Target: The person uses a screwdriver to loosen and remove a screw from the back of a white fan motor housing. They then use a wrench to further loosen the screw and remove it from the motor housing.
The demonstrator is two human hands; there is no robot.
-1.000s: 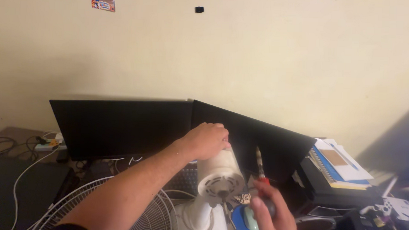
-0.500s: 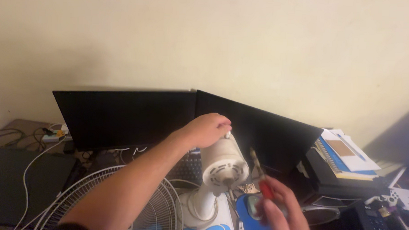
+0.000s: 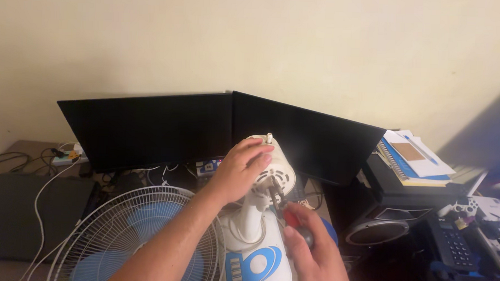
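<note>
Against desk's back edge, we are bracing fan motor [image 3: 266, 170] with closed left hand [image 3: 241, 169]; right hand [image 3: 311, 253], fist closed, is gripping screwdriver [image 3: 285, 208] angled into its rear vents.

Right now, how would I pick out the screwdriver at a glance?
Start at the two black monitors against the wall, then drop to the white fan motor housing in front of them, steadied by the left hand. The screwdriver is in the right hand, its tip at the housing's rear. Its red and black handle is the only red thing there.

Single head view, looking down-forward, close over desk [image 3: 33, 149], facing wall [image 3: 319, 49].
</note>
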